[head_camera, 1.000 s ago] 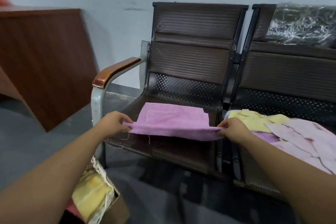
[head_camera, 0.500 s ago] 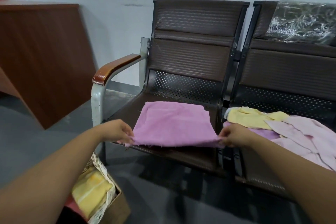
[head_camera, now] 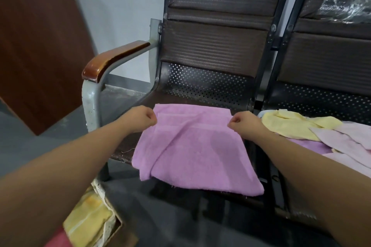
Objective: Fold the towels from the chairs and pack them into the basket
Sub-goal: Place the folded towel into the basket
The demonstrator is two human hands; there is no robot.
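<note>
We have the purple towel [head_camera: 192, 152] lying on the seat of the left chair [head_camera: 210, 46], its near part drooping over the seat's front lip. Our left grip [head_camera: 143, 119] and right grip [head_camera: 244, 124] are both curled tight. Each pinches a corner of the upper layer's edge, which runs across the seat just short of the far edge by the backrest. The cloth looks light, soft and limp and will sag wherever it is unsupported, so we judge corners and edges the best holds. Folded, it seems nearly square, perhaps longer front to back, though the wide lens leaves that uncertain. The basket [head_camera: 112, 221] sits on the floor at lower left, holding a yellow towel [head_camera: 88, 224].
</note>
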